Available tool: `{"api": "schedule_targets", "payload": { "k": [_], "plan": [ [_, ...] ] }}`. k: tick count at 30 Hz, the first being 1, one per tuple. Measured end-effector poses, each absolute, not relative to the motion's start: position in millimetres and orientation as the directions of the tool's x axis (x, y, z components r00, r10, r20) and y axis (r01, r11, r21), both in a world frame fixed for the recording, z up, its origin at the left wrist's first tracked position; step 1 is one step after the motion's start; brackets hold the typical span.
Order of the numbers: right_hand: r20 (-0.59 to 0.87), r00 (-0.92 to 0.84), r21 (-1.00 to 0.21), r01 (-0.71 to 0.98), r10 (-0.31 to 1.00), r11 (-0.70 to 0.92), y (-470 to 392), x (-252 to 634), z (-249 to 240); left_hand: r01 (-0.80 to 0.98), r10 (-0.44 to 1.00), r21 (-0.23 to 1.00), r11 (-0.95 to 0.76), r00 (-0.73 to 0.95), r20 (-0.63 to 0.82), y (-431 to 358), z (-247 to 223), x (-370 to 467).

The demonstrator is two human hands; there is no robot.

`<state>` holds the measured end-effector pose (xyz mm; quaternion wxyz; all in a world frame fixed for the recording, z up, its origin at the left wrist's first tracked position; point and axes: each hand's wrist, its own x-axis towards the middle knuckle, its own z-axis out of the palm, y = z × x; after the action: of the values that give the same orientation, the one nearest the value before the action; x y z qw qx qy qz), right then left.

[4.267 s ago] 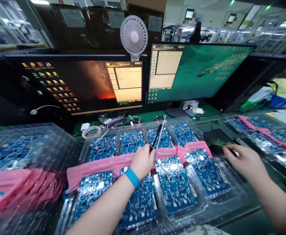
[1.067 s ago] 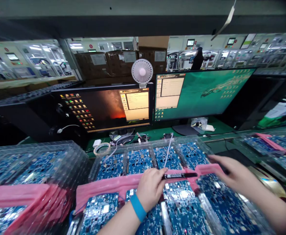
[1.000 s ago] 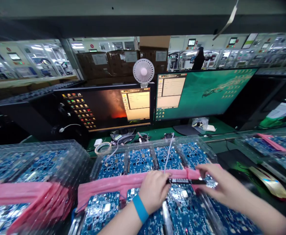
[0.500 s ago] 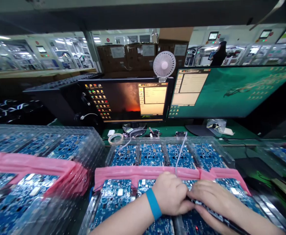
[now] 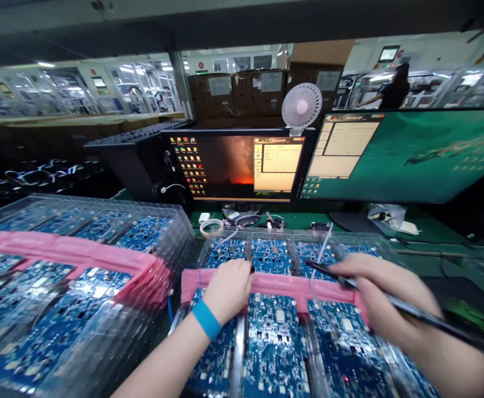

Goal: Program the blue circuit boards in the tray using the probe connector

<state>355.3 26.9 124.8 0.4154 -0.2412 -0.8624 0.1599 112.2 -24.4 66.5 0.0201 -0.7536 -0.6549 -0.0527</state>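
My right hand (image 5: 391, 298), partly blurred, grips a black pen (image 5: 416, 312) whose dark tip points left over the far row of boards. My left hand (image 5: 228, 290), with a blue band (image 5: 206, 319) at the wrist, is closed above the pink strip; a small dark piece shows at its fingers, too little to name. Beneath both hands lie blue circuit boards (image 5: 273, 342) in a clear plastic tray (image 5: 312, 354), crossed by a pink strip (image 5: 283, 284). A thin white cable (image 5: 324, 243) runs down to one board, where a red light glows.
A stack of clear trays (image 5: 179, 221) with more boards stands at left. Behind are two monitors (image 5: 233, 166), a small white fan (image 5: 302, 105), a tape roll (image 5: 211, 228) and a plastic bag (image 5: 385, 215). A person (image 5: 395, 88) stands far back.
My hands were together over the boards and are now apart, the left one moved left and the right one right with the pen. The view has shifted left.
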Motion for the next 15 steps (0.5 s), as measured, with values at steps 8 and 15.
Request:
{"api": "schedule_targets", "payload": {
  "k": [8,15],
  "plan": [
    [-0.015,-0.548,-0.88,0.404,0.836,0.249,98,205,65,0.996,0.996,0.033,-0.083,0.084,-0.04,-31,35,95],
    [-0.06,-0.593,-0.856,0.444,0.803,0.264,113,162,30,0.99,0.989,0.095,-0.101,0.11,-0.102,-30,32,90]
  ]
}}
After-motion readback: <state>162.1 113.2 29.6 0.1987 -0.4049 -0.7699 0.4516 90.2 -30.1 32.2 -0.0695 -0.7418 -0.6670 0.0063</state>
